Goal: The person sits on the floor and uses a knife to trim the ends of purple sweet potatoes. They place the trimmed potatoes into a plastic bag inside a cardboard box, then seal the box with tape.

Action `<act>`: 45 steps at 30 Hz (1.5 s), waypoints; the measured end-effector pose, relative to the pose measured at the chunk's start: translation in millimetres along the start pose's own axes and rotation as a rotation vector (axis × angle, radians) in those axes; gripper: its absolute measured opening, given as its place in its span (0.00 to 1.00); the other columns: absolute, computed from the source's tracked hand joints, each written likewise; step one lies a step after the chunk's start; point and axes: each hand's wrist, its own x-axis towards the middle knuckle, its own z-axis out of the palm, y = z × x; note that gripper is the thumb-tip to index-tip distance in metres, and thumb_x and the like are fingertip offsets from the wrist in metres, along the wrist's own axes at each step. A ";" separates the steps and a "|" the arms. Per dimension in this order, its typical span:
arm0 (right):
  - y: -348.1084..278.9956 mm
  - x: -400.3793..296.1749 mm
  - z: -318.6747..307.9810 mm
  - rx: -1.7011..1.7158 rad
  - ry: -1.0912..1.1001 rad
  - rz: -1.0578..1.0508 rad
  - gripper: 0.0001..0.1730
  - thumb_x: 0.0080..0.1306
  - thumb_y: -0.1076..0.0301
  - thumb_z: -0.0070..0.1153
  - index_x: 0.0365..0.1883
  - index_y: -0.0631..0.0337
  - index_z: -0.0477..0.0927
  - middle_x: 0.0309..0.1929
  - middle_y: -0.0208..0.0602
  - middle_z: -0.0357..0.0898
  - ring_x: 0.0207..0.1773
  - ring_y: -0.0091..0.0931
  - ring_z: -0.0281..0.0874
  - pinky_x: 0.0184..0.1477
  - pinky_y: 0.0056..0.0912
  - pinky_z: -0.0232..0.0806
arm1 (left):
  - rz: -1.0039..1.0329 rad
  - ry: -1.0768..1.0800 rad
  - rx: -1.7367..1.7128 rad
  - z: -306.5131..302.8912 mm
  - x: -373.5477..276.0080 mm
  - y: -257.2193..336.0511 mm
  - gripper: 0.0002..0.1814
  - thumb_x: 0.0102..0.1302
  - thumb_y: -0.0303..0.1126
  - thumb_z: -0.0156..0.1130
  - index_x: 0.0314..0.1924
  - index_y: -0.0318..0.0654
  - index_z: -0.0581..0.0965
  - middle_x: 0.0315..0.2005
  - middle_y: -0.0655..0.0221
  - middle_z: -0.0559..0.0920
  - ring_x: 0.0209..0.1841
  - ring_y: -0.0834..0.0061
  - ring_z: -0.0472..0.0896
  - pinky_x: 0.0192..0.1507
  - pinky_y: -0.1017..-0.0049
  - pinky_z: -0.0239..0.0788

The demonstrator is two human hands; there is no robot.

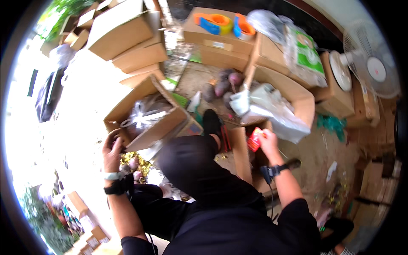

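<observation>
My right hand holds a small red packet over an open, narrow cardboard box beside my leg. My left hand is at the near left corner of another open cardboard box; whether it grips the cardboard is unclear. Inside that box lies a tied clear plastic bag with dark contents. Beyond the right-hand box stands a larger carton lined with a whitish plastic bag. Purple-brown round produce lies on the floor between the boxes.
Two tape dispensers rest on a closed carton ahead. A standing fan is at the right. Stacked cartons rise at the upper left. More round produce lies among yellow shreds below my left hand. A person's leg shows at the lower right.
</observation>
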 end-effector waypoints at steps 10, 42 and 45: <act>-244.0 25.4 -27.2 0.550 -0.288 -0.240 0.09 0.64 0.69 0.54 0.39 0.66 0.80 0.24 0.23 0.74 0.25 0.12 0.67 0.25 0.14 0.59 | 0.166 0.031 0.101 -1.6 2.1 8.4 0.14 0.59 0.23 0.59 0.46 0.36 0.76 0.29 0.73 0.77 0.28 0.84 0.73 0.31 0.82 0.68; -347.3 65.3 139.6 -0.347 -0.451 -0.789 0.12 0.56 0.62 0.57 0.35 0.59 0.77 0.39 0.39 0.77 0.47 0.37 0.73 0.47 0.38 0.66 | -0.118 -0.040 -1.109 -64.6 6.5 -10.2 0.33 0.71 0.54 0.34 0.55 0.29 0.68 0.54 0.53 0.73 0.58 0.58 0.70 0.58 0.61 0.65; -375.2 44.6 142.5 -0.289 -0.556 -0.936 0.12 0.57 0.62 0.56 0.36 0.60 0.78 0.39 0.40 0.78 0.46 0.38 0.73 0.47 0.38 0.66 | -0.018 0.194 -1.022 -72.5 6.6 -22.5 0.14 0.66 0.34 0.55 0.47 0.33 0.74 0.41 0.60 0.80 0.45 0.65 0.79 0.50 0.66 0.72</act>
